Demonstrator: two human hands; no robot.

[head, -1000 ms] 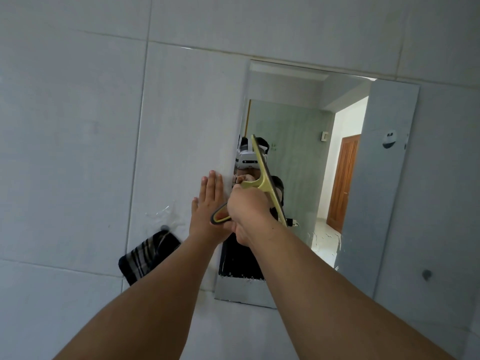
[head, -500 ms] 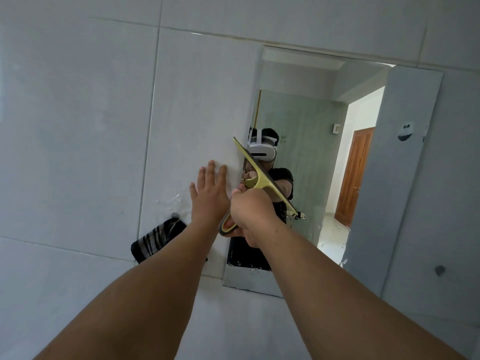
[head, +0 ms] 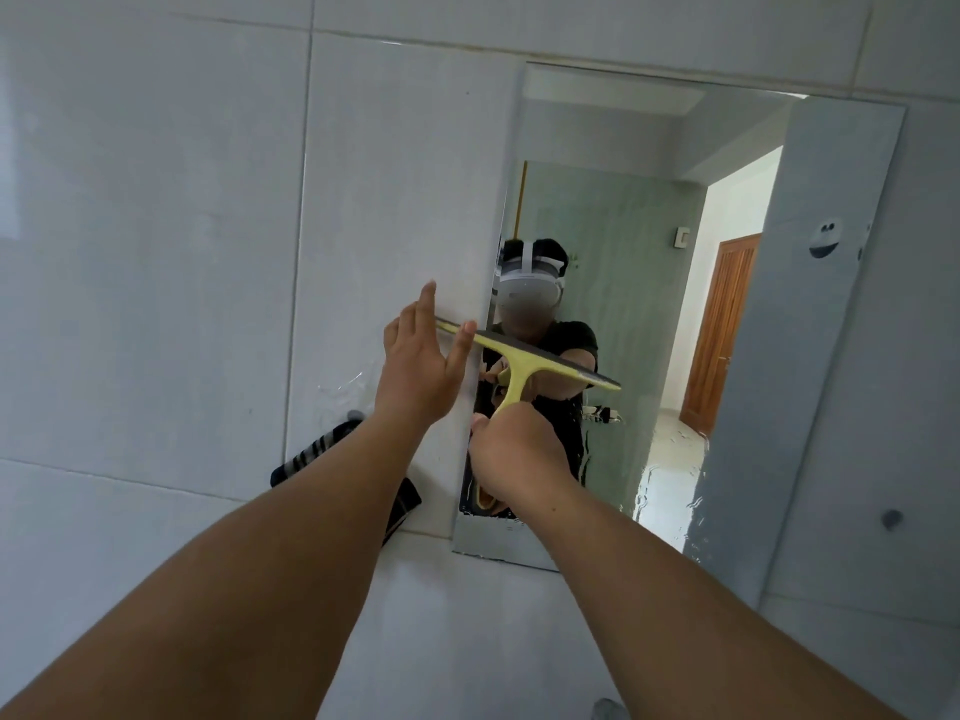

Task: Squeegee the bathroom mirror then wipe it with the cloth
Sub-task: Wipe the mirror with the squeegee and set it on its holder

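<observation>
Yellow squeegee lies near-level across the mirror; I see right hand gripping its handle below the blade, left hand released, fingers spread at the blade's left end. Striped cloth hangs under my left forearm.

left hand flat — right hand fisted

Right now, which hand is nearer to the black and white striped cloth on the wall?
Left. The left hand is just above the striped cloth; the right hand holds the yellow squeegee further right.
</observation>
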